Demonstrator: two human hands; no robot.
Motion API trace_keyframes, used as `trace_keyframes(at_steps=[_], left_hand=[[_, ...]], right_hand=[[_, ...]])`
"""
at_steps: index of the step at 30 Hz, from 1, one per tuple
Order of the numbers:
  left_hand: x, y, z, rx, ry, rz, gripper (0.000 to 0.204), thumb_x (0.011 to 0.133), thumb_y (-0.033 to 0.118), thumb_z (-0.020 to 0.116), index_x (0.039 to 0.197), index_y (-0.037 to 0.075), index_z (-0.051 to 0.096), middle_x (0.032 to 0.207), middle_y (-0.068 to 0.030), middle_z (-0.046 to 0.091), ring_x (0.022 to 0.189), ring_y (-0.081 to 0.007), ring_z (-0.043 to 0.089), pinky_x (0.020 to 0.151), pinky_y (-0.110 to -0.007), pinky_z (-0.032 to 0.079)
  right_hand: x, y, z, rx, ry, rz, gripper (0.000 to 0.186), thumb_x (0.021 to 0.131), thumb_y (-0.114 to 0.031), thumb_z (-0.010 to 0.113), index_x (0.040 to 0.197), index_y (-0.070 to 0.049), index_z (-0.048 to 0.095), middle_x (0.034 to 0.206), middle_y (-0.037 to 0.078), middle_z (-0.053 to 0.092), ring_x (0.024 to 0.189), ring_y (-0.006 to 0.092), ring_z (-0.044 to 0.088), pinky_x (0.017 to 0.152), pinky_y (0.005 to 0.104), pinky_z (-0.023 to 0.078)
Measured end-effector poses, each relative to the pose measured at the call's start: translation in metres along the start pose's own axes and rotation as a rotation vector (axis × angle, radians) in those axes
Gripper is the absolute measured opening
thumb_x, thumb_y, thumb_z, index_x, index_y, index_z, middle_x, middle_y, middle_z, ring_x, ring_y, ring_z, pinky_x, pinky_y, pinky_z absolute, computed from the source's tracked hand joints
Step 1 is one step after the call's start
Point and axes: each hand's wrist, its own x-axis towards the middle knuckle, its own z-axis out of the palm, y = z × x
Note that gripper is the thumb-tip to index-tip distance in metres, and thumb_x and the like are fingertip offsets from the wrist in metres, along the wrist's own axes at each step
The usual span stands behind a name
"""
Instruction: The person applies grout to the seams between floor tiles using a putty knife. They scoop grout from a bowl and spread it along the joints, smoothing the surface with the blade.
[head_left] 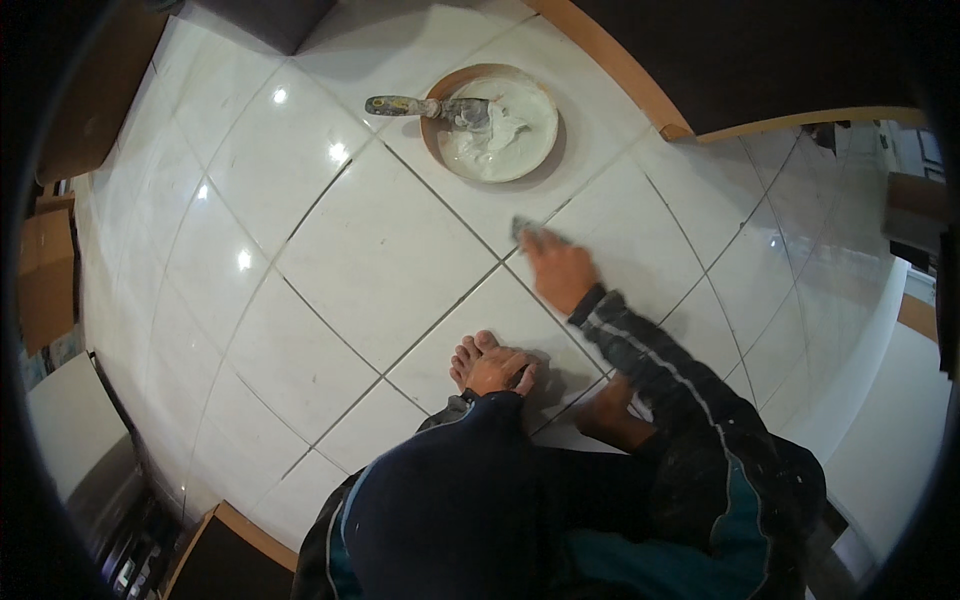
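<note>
— So, right hand (556, 268): where, and on what?

— Stretched forward over the glossy white tiled floor (380, 250), fingers pressed down on a small flat grey scraper blade (524, 228). Blade lay right on a dark grout line, at the tile joint just below the bowl. Blurred there, so possibly a grout float rather than a blade; hard to tell.

— And the left hand?

— Left hand (500, 372) rested, fingers curled, on a bare foot (472, 356) planted on the tile, close to the body. Held no tool. Well apart from the right hand.

— Bowl?

— Round shallow tan bowl (497, 122) of white paste, standing on the floor beyond the right hand, near a wooden threshold strip (610, 62). Paste-smeared metal putty knife (425, 106) laid across its left rim, handle sticking out over the tile.

— Anything else?

— Dark striped jacket sleeve (650, 350) on the right arm. Brown cardboard box (42, 270) at the far left edge.
</note>
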Motion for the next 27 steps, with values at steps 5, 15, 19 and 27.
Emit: trace_keyframes(at_steps=[5, 15, 19, 27], left_hand=[[0.003, 0.006, 0.008, 0.139, -0.010, -0.087, 0.023, 0.080, 0.043, 0.064, 0.091, 0.026, 0.075, 0.109, -0.0019, 0.068, 0.114, -0.0448, 0.039, 0.100, -0.058, 0.029], [-0.002, 0.003, -0.002, 0.025, 0.010, 0.012, 0.021, 0.078, 0.039, 0.063, 0.091, 0.029, 0.076, 0.106, -0.0026, 0.070, 0.109, -0.0440, 0.041, 0.098, -0.057, 0.031], [0.000, 0.014, -0.010, 0.037, 0.014, 0.034, 0.020, 0.076, 0.039, 0.063, 0.089, 0.030, 0.075, 0.102, -0.0019, 0.069, 0.106, -0.0416, 0.042, 0.096, -0.056, 0.032], [-0.002, -0.027, 0.035, 0.125, -0.030, -0.120, 0.024, 0.074, 0.046, 0.067, 0.090, 0.031, 0.076, 0.112, -0.0100, 0.055, 0.109, -0.0377, 0.040, 0.094, -0.053, 0.032]], right_hand=[[-0.015, -0.057, 0.009, 0.028, 0.015, -0.192, 0.044, 0.082, -0.015, 0.063, 0.123, 0.000, 0.057, 0.109, 0.023, 0.064, 0.096, 0.0304, 0.067, 0.070, 0.0403, 0.057], [0.008, 0.060, 0.001, 0.059, 0.215, -0.353, 0.053, 0.081, -0.004, 0.058, 0.135, -0.003, 0.055, 0.142, 0.012, 0.054, 0.136, 0.0271, 0.045, 0.114, 0.0491, 0.034], [-0.011, 0.113, 0.013, -0.020, 0.184, -0.341, 0.057, 0.077, 0.002, 0.059, 0.134, -0.004, 0.056, 0.143, 0.012, 0.053, 0.138, 0.0282, 0.043, 0.115, 0.0494, 0.034], [-0.028, 0.111, -0.018, 0.111, 0.074, -0.345, 0.048, 0.078, 0.002, 0.058, 0.126, -0.004, 0.060, 0.136, 0.013, 0.058, 0.127, 0.0281, 0.055, 0.103, 0.0429, 0.047]])
